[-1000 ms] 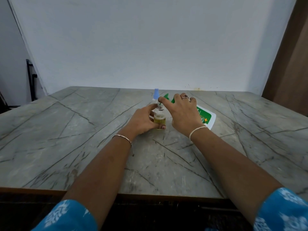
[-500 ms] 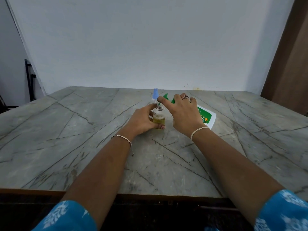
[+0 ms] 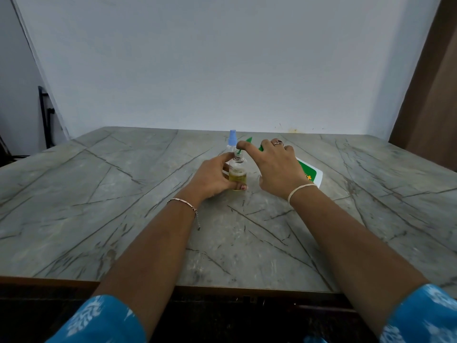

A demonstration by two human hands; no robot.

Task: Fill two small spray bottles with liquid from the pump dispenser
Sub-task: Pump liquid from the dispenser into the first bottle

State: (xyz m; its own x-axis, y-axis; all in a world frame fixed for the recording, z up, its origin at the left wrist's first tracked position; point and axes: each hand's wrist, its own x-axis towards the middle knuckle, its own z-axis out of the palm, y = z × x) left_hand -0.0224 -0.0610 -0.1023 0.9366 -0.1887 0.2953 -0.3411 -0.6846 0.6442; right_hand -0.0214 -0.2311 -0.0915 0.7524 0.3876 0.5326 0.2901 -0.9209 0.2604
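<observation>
Grey veined tabletop: our left hand clamps the small clear plastic bottle, part-filled; right hand clasps the white-and-green pump dispenser beside it. Next, we judge, another press.

Ctr of frame, upright on grey marble table: small uncapped spray bottle, yellowish liquid in lower part, gripped low down by left hand. Just right, tilted w/ green nozzle at the bottle's mouth: white pump dispenser w/ green label, held by right hand, index finger stretched over the pump head. Close behind: 2nd spray bottle w/ blue cap. Blue patterned sleeves at btm corners.
</observation>
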